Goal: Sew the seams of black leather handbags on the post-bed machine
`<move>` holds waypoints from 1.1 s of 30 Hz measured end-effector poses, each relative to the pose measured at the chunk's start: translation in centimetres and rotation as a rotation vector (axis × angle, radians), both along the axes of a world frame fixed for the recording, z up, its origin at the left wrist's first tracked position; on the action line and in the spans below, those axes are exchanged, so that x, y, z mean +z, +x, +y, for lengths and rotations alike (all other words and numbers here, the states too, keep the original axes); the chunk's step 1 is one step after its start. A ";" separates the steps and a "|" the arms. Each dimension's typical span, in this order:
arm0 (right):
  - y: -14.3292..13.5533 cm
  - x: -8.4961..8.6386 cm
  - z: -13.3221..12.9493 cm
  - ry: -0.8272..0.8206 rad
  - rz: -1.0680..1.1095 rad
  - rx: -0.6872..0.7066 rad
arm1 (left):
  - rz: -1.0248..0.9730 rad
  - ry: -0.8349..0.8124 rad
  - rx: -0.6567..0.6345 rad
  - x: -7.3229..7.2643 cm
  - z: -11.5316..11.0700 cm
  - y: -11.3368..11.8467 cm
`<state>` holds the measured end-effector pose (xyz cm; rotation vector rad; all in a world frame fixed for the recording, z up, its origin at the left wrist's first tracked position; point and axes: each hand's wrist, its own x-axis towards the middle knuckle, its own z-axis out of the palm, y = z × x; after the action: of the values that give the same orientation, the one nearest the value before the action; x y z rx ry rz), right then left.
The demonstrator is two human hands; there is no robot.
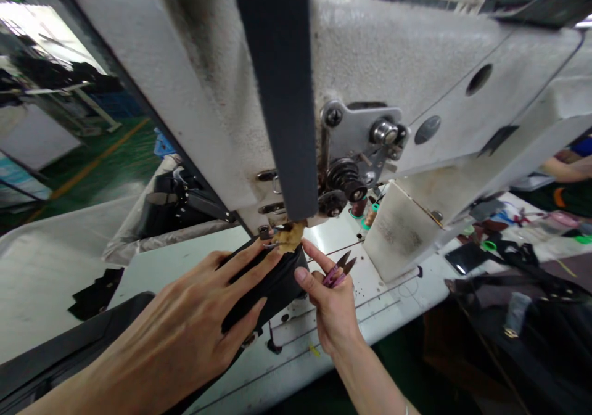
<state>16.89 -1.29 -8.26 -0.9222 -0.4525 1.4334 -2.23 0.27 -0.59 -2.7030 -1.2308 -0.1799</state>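
Observation:
My left hand lies over a black leather-like piece, fingers stretched apart and tips close to the presser foot of a sewing machine. The piece looks like part of a bag; its far end sits beneath the machine head. A worn yellowish pad at the foot hides the needle. On the other side, my right hand keeps small purple-handled thread snips tucked in its fingers, blades pointing up and away. Its index finger reaches to the edge of the piece beside the pad.
Thread spools stand behind the machine head. A phone rests on the table at right, near dark fabric with metal fittings. Black bags lie at left behind the machine. Another person's arm shows at far right.

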 end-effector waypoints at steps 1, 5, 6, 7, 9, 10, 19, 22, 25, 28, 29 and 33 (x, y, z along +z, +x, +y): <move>0.1 -0.3 -0.1 -0.019 -0.010 -0.005 | 0.001 -0.005 0.011 0.0 -0.1 0.1; 0.8 -2.1 -0.5 -0.078 -0.059 -0.036 | -0.006 -0.018 0.050 0.1 -0.5 0.5; 1.1 -2.7 -0.6 -0.087 -0.075 -0.048 | -0.010 -0.022 0.057 0.1 -0.5 0.6; 1.3 -3.3 -0.7 -0.101 -0.089 -0.059 | -0.010 -0.031 0.066 0.1 -0.5 0.7; 1.9 -4.5 -1.0 -0.147 -0.110 -0.079 | -0.007 -0.047 0.081 0.1 -0.7 1.0; 2.3 -5.2 -1.0 -0.173 -0.119 -0.088 | -0.004 -0.052 0.089 0.1 -0.8 1.1; 4.6 -11.7 -1.2 -0.311 -0.342 -0.133 | 0.034 0.034 0.142 0.0 -2.1 2.3; 5.3 -14.7 -0.6 -0.322 -0.429 -0.159 | 0.043 0.076 0.159 -0.1 -2.5 3.0; 6.7 -17.7 0.6 -0.326 -0.548 -0.185 | 0.055 0.102 0.208 -0.3 -3.1 3.5; 8.3 -20.1 2.1 -0.333 -0.681 -0.200 | 0.023 0.118 0.200 -0.6 -3.9 4.0; 8.8 -20.6 2.5 -0.332 -0.719 -0.202 | 0.003 0.121 0.168 -0.6 -4.1 4.2; 10.0 -21.4 3.6 -0.313 -0.795 -0.182 | -0.022 0.124 0.225 -0.6 -4.7 6.2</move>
<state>26.91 2.31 -29.62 -1.7486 -0.7115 0.9381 4.01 -4.45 -1.15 -2.4426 -1.4655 -0.2480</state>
